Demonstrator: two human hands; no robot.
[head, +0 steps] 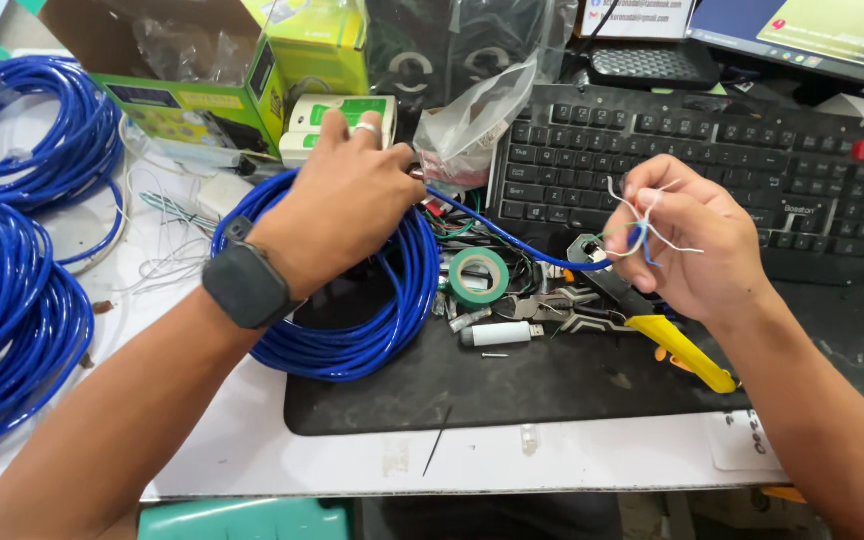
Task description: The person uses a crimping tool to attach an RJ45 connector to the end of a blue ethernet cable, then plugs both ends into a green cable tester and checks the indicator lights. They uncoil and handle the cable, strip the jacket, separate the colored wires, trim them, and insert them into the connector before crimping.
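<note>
My left hand (337, 200), with a black watch on the wrist and a ring on one finger, reaches over a coil of blue network cable (352, 330) and grips the cable near the coil's far side. From there a blue cable strand (512, 240) runs right to my right hand (692, 245). My right hand pinches the cable's stripped end, and thin loose wires (642, 215), white and coloured, fan out from the fingers.
A black mat (572, 380) holds a green tape roll (479, 277), a yellow-handled crimping tool (677, 350), pliers and a small white stick. A black keyboard (712, 160) lies behind. More blue cable coils (12, 290) sit at left, with green boxes and a plastic bag at the back.
</note>
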